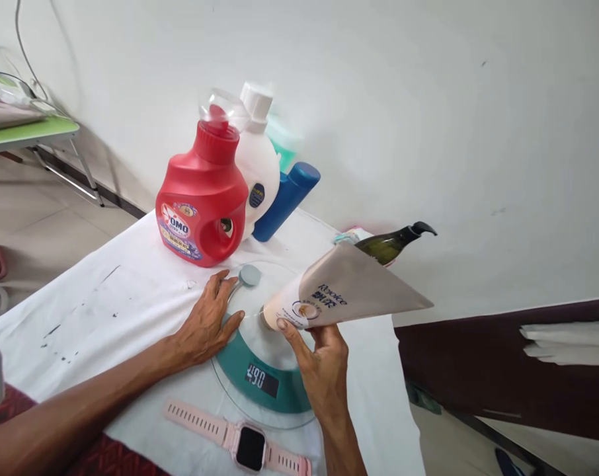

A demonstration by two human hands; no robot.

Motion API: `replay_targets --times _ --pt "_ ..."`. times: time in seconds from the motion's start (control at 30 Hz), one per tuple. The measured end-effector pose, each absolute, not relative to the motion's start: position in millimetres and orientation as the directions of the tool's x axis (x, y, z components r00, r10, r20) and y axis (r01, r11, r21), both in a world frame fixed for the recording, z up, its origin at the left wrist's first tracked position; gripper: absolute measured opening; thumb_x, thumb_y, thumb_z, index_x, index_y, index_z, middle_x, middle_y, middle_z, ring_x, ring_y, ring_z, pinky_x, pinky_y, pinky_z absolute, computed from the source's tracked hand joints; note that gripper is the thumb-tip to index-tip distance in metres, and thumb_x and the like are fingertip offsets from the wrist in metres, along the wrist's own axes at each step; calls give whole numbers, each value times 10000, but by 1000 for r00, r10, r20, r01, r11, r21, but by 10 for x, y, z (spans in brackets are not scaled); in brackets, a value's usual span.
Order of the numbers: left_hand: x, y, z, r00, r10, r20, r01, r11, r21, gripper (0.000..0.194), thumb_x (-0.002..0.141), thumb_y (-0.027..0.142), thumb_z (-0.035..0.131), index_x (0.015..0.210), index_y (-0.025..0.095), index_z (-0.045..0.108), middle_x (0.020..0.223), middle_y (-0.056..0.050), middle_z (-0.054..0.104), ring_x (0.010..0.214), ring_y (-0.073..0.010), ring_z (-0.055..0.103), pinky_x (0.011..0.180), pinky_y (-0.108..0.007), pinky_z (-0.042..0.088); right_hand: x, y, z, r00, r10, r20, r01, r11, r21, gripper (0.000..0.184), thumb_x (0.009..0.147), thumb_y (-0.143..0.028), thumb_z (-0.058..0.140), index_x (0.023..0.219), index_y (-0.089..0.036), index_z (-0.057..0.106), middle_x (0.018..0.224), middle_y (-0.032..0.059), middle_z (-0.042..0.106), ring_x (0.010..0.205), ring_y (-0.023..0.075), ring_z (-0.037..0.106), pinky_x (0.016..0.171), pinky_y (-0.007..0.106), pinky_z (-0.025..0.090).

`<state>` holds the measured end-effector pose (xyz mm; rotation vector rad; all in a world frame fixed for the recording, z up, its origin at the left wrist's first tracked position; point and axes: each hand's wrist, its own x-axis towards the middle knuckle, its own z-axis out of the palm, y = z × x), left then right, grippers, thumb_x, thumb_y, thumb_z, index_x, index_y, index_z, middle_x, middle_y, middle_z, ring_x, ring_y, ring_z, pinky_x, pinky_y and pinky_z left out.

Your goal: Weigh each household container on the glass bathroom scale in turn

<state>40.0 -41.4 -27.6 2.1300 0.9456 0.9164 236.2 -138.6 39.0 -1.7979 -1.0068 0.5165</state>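
Note:
A tall Rejoice squeeze tube [329,291], pale beige and flat at its far end, tilts to the right above the round glass scale [230,354]. My right hand [324,370] grips the tube's lower part near its cap end. Whether the cap rests on the glass I cannot tell. My left hand [213,317] lies at the scale's left edge, thumb and fingers apart, holding nothing. Close to its fingertips is a small grey disc [250,275] on the glass. The scale's digital display [262,380] is lit, on its teal band.
Behind the scale stand a red OMO detergent bottle [200,198], a white jug [260,158] and a leaning blue bottle [287,201]. A green pump bottle [389,246] is partly behind the tube. A pink watch [250,447] lies in front on the white cloth [96,317].

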Motion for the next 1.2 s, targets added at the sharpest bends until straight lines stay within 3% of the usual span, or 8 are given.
replay_targets --times 0.13,0.27,0.47,0.6,0.8,0.97,1.2 --pt "409 -430 -290 481 810 336 369 -534 761 549 1034 273 553 1536 263 332 1583 -193 378 1505 -382 449 1182 -657 477 2328 -1344 386 610 789 67 327 -173 -929 468 673 -530 915 983 -208 777 1030 116 810 903 316 775 819 469 656" --pt "416 -440 -296 474 813 338 375 -534 758 562 1036 264 553 1553 283 333 1597 -185 378 1504 -385 458 1174 -647 495 2460 -1247 466 662 745 74 211 -91 -973 473 639 -493 943 969 -200 775 1008 106 812 906 320 777 766 444 664" --pt "442 -458 -311 446 832 330 393 -513 763 601 1036 257 539 1595 310 325 1611 -169 400 1476 -376 505 1170 -624 516 3119 -349 657 725 613 313 374 32 -927 523 672 -483 909 1058 -175 739 1050 88 777 906 254 720 657 356 615" --pt "448 -471 -320 451 842 296 419 -492 763 609 1043 282 533 1609 322 313 1643 -164 370 1506 -374 476 1175 -619 517 3463 600 567 729 610 311 380 17 -925 547 618 -541 853 976 -165 681 898 38 715 818 219 669 588 336 586" --pt "441 -472 -325 449 854 264 441 -468 766 632 1036 314 543 1629 330 327 1683 -139 348 1531 -370 452 1187 -597 516 3566 1597 352 706 634 316 428 -26 -904 366 692 -480 772 869 -217 590 810 -21 626 768 167 559 677 306 517" --pt "449 -466 -332 445 859 253 453 -460 764 638 1040 330 535 1638 339 316 1674 -137 361 1502 -365 488 1161 -587 544 3518 1907 248 686 659 309 481 -92 -872 245 800 -401 691 775 -248 502 734 -18 576 773 184 525 783 332 455" --pt "443 -436 -261 463 851 250 466 -473 748 583 1047 316 531 1602 316 353 1633 -148 396 1463 -348 525 1150 -586 546 3516 1919 179 619 722 309 528 -92 -844 265 826 -466 665 904 -234 566 900 47 661 864 235 601 846 401 503"
